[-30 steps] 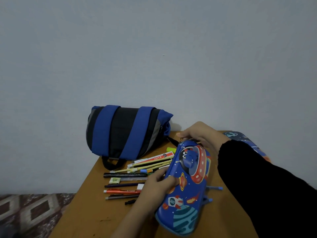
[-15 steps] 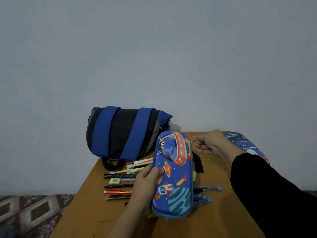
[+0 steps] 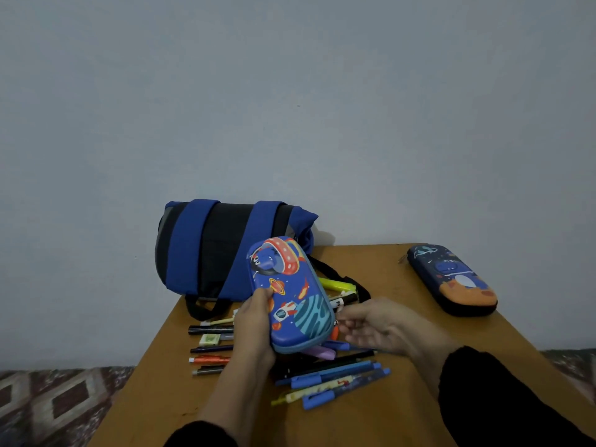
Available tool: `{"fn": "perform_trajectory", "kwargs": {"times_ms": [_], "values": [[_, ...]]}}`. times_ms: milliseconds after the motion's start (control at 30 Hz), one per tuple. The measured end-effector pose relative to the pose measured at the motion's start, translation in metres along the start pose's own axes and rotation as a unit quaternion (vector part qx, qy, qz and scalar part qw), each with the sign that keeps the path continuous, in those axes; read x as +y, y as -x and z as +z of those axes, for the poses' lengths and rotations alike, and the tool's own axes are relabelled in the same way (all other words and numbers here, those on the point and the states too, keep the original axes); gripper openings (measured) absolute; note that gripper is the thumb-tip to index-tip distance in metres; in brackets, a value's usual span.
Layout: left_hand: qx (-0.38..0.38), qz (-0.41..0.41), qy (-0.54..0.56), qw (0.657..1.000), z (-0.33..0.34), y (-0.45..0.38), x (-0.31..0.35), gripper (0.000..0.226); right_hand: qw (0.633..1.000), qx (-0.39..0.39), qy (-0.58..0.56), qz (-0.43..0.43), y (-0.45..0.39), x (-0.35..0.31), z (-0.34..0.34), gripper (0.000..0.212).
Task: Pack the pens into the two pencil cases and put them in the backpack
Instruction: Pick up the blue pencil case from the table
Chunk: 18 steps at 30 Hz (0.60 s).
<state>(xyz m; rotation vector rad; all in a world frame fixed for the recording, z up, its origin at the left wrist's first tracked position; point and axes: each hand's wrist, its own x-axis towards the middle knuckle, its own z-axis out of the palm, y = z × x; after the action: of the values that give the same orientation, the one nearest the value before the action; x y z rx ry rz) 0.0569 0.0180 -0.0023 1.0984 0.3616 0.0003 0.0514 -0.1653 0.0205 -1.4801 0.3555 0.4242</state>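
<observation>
Head view: left hand gripping the blue pencil case, holding it above the pens on the table; right hand reaching at its zipper corner, fingers curled, grip unclear; second pencil case lying far right; backpack behind; risking a slipping case scattering pens, being held one-handed.

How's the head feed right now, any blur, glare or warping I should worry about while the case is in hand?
Head view: dim, flat light with no glare; the backpack casts a soft shadow on the wall. Wide-angle bowing shows at the table edges. The right hand is slightly motion-smeared; the blue pencil case and left hand read fairly sharp.
</observation>
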Motion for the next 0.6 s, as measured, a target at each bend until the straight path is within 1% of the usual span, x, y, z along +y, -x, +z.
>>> {"fn": "perform_trajectory", "kwargs": {"times_ms": [167,333,533,600], "values": [[0.018,0.002,0.015,1.0,0.003,-0.006,-0.003,0.033,0.999,-0.018,-0.04,0.004,0.004,0.015,0.001,0.018],[0.04,0.012,0.019,0.999,0.007,-0.012,-0.012,0.037,0.996,-0.003,-0.085,0.004,0.008,0.025,0.005,0.016],[0.081,0.034,0.053,0.995,0.018,-0.004,-0.015,0.033,0.989,0.006,-0.145,0.005,0.011,0.04,0.016,0.013],[0.091,0.043,0.062,0.993,0.022,-0.001,-0.016,0.031,0.989,0.003,-0.148,0.007,0.011,0.044,0.023,0.014]]}}
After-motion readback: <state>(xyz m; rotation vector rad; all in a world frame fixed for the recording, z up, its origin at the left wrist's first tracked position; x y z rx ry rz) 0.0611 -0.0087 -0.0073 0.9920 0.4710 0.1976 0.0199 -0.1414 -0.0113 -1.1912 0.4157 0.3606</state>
